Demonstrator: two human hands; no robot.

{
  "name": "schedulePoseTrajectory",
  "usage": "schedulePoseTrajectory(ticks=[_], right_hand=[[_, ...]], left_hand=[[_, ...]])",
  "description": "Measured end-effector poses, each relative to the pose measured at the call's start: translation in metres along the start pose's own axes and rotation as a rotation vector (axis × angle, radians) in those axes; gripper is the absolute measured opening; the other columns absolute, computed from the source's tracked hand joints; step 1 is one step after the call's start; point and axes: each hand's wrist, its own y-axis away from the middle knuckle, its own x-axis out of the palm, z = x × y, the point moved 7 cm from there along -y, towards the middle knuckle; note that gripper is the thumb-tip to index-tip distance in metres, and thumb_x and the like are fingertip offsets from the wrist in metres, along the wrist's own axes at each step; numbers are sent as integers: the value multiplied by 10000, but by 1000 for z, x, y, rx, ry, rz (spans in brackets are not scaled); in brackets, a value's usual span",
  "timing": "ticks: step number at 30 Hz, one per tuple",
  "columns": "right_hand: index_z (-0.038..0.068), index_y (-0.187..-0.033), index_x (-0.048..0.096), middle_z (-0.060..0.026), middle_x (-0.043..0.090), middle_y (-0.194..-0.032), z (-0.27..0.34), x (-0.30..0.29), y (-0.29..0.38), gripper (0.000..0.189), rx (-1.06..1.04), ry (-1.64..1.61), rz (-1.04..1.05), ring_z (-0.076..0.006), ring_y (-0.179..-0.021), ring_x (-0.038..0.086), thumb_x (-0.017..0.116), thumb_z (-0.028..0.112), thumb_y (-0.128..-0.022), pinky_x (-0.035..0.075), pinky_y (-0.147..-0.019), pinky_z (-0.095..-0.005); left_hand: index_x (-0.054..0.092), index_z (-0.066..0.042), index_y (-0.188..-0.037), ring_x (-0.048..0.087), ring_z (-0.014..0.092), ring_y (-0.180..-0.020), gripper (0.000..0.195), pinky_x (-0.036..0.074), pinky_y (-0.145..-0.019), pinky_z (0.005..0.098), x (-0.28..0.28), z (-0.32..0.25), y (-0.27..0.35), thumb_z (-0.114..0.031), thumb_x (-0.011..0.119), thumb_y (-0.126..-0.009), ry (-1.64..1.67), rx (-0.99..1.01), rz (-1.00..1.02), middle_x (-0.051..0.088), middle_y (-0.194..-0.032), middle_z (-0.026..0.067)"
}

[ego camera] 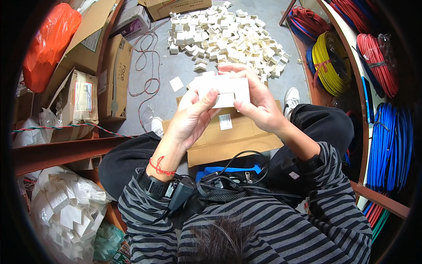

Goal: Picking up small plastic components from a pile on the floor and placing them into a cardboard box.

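Observation:
Both hands are raised over an open cardboard box [211, 153] between the legs. My left hand [193, 114] pinches a white plastic trunking fitting [242, 87] at its left side, with the thumb on its face. On the right side my right hand [260, 104] grips the same fitting, thumb at the lower corner and fingers behind. A notched step shows near its middle; glare hides whether it is one piece or several held together. Beyond the hands, a large pile of white plastic trunking corner fittings [227, 36] lies on the grey floor.
A flat white piece [176, 83] and a twisted red-green wire [153, 54] lie left of the pile. Cardboard boxes [113, 77] and a clear bag of white fittings [66, 204] line the left side. Coils of yellow cable [324, 64] and blue cable [387, 148] fill the right-hand rack.

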Motion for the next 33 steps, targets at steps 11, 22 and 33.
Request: schedulePoseTrajectory(ticks=[11,22,33], right_hand=[[51,-959,428,-163,182,-1215,-7,8,4,252,-30,365,73,-315,-1125,208,464,208,-766,201,-908,-423],[18,-1060,327,-179,298,-1128,-19,3,8,524,197,193,-77,-272,-1046,349,595,259,-680,347,-818,-358],[4,-1136,315,-171,393,-1023,-29,9,14,515,176,408,-13,-269,-955,424,527,246,-734,351,-801,-323]], left_hand=[[212,-59,-1153,403,152,-977,605,352,-824,269,3,0,-2,-191,604,-712,-142,111,-11,383,-1043,86],[244,-62,-1082,480,147,-872,567,415,-721,255,-11,-3,-6,-253,614,-698,-203,189,-101,435,-961,80],[250,-131,-1081,435,185,-968,585,386,-783,329,-13,10,-6,-597,316,-733,61,-29,-63,403,-1036,83]])
